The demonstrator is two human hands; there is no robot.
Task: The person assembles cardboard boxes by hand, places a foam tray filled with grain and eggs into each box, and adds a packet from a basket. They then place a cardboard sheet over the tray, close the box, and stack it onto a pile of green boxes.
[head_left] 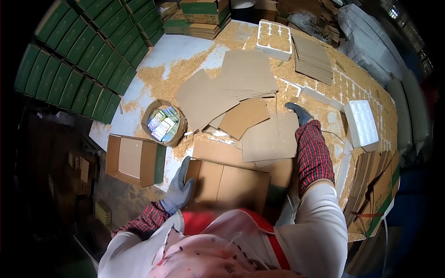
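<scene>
My left hand [178, 191], in a grey glove, grips the left side of an open cardboard box [237, 185] right in front of my body. The inside of this box shows bare brown walls and a bottom seam. Farther out to the right, my right hand [301, 113], also gloved, is stretched over the table with its fingers extended and apart. It is beside the right edge of a loose cardboard sheet [271, 139], near a white foam strip [322, 98]. More flat cardboard pieces [248, 69] overlap in the table's middle.
A round container [182, 132] of small printed packets stands left of the sheets. Beside it is another open box [130, 157]. White foam trays [361, 123] and a cardboard stack [313, 58] lie right. Green boxes [76, 46] are piled at left; folded cartons [371, 190] lean at right.
</scene>
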